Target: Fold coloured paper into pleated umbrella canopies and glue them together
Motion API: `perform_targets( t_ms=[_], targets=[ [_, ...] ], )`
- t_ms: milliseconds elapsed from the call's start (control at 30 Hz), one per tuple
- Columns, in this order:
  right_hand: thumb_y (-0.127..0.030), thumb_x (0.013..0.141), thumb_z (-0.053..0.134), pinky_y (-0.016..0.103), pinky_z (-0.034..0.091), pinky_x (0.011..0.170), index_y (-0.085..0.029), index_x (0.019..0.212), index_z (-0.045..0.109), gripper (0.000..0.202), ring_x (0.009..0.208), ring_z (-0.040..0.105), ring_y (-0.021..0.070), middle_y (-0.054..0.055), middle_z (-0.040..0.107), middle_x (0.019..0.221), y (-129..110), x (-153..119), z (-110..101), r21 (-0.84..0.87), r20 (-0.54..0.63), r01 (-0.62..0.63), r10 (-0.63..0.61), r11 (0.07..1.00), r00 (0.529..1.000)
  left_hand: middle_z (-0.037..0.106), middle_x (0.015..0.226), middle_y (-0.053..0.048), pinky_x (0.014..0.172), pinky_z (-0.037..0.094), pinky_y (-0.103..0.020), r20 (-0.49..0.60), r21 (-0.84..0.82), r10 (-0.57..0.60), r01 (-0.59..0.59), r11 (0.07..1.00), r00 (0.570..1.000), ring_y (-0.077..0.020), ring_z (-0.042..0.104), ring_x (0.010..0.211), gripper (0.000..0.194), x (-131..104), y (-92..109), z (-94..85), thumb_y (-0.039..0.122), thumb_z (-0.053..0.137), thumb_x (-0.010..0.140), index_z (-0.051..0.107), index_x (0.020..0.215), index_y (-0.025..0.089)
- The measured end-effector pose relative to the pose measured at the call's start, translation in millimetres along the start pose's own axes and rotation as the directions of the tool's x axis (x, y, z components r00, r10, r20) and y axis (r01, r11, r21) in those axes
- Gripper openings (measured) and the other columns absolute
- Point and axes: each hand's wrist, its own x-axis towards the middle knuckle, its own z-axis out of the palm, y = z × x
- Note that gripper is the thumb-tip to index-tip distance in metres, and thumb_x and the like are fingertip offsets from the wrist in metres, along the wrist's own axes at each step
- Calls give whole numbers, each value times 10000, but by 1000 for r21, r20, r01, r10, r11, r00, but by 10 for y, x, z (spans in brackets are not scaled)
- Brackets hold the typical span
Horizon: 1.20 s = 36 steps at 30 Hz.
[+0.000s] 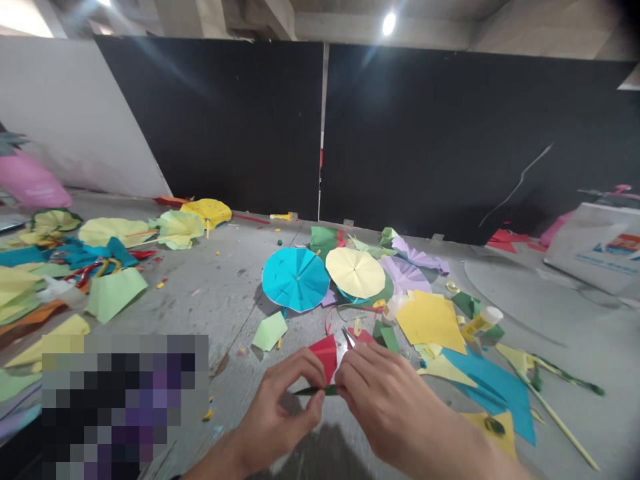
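Close in front of me, a narrow dark green paper strip (329,390) runs between my two hands. My left hand (283,397) pinches it between thumb and forefinger. My right hand (375,387) is closed around its other end, and the fingertips there are partly hidden. Pointed metal tips, like those of scissors (349,339), stick out just beyond the right knuckles; whether the hand holds them I cannot tell. Red paper (326,353) shows behind the fingers. Past the hands, a blue pleated paper disc (295,279) and a pale yellow one (355,273) rest on the surface.
At right are yellow sheets (433,320), a glue stick (481,323), blue paper (493,387), a thin stick (560,420) and a white bag (595,247). Coloured paper (117,293) and pleated discs (180,229) spread across the left. A dark panel (225,127) stands behind.
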Motion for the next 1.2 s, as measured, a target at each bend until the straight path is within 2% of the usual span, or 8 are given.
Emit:
perform_targets(
  t_ms=[167,333,500,633,733,800,967,1200],
  targets=[
    [11,915,483,381,486,827,-153,980,617,222,876,635,242,75,672,920,-9,2,-25,21,-39,-16,17,1000,999,641,882,-24,783,480,-266,-3,-14,-2,2,1000,1000,-170,623,821,133,-10,10,-13,76,588,895,597,865,205],
    [-2,949,438,345,348,620,-186,857,570,245,685,489,195,36,586,777,109,-63,-230,6,-175,-103,102,995,979,617,882,-19,797,472,-256,-75,-61,-43,38,997,996,-162,611,835,134,31,-66,-108,103,581,948,593,861,204],
    [-8,965,423,335,305,596,-198,831,546,263,645,438,177,21,559,746,181,-73,-339,42,-184,-121,127,992,975,625,940,-35,862,496,-279,-101,-135,-50,36,990,994,-175,626,907,117,61,-84,-153,198,562,1018,620,917,214],
    [-44,989,440,323,318,590,-193,859,553,227,653,461,174,22,575,761,179,-41,-329,95,-191,-130,146,987,971,617,1017,-62,900,514,-328,-45,-216,-43,32,976,998,-214,623,980,123,10,-72,-128,303,558,1028,647,1042,220],
    [-75,1008,439,314,331,592,-194,859,554,223,655,472,172,21,575,761,172,-33,-330,137,-181,-133,157,982,971,596,1054,-56,892,527,-341,-14,-337,-79,70,939,997,-202,638,924,152,-45,-91,-98,326,630,994,648,1105,222],
    [-91,1012,446,310,343,596,-193,865,557,211,659,485,171,22,581,769,167,-33,-332,174,-161,-143,171,974,972,606,1026,-46,848,546,-328,-16,-403,-134,116,908,991,-177,656,846,156,-72,-102,-68,315,688,968,664,1083,211],
    [-129,1006,478,302,382,619,-201,921,584,154,715,566,173,26,633,837,174,-15,-302,320,-115,-225,273,920,955,646,771,-7,565,538,-225,-49,-503,-264,204,840,963,-115,631,587,211,-56,-69,-3,365,681,991,648,904,176],
    [-200,1011,524,302,444,658,-230,939,596,106,752,604,161,0,672,865,192,22,-288,490,-73,-306,388,816,919,636,703,1,513,531,-207,-75,-533,-304,220,817,950,-101,616,526,323,13,40,-23,418,744,938,627,784,160]
  ],
)
